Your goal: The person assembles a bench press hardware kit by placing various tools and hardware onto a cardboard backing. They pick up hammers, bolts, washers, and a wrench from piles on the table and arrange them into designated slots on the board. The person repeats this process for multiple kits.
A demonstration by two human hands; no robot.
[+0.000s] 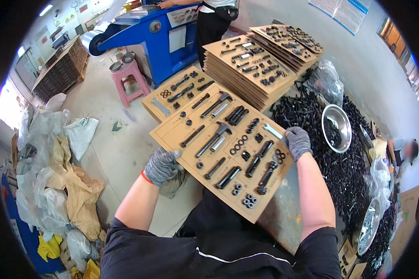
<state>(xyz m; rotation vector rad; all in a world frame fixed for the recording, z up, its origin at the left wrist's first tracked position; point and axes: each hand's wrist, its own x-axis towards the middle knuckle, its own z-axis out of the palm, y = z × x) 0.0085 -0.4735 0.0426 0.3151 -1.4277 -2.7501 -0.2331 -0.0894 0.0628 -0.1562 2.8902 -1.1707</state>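
Note:
A brown cardboard sheet point(165, 134) is held tilted in front of my body, between my two grey-gloved hands. Rows of black bolts point(228, 177), nuts, rings and two hammer-shaped black pieces point(212, 139) lie flat on it. At its right corner is a silver open-end wrench point(274, 132). My left hand point(162, 166) is closed on the left edge, its fingertips partly under the sheet. Closed on the right edge, next to the wrench, is my right hand point(298, 141); its thumb is mostly hidden. Just beyond lies another parts-covered sheet point(159, 96), partly covered by mine.
A tall stack of similar loaded sheets point(233, 80) stands ahead. On the right, loose black parts point(354, 186) surround metal bowls point(347, 139). A pink stool point(127, 76), a blue machine point(165, 58) with a person point(215, 28) beside it, and plastic bags point(44, 172) occupy the left. Another person point(398, 148) is far right.

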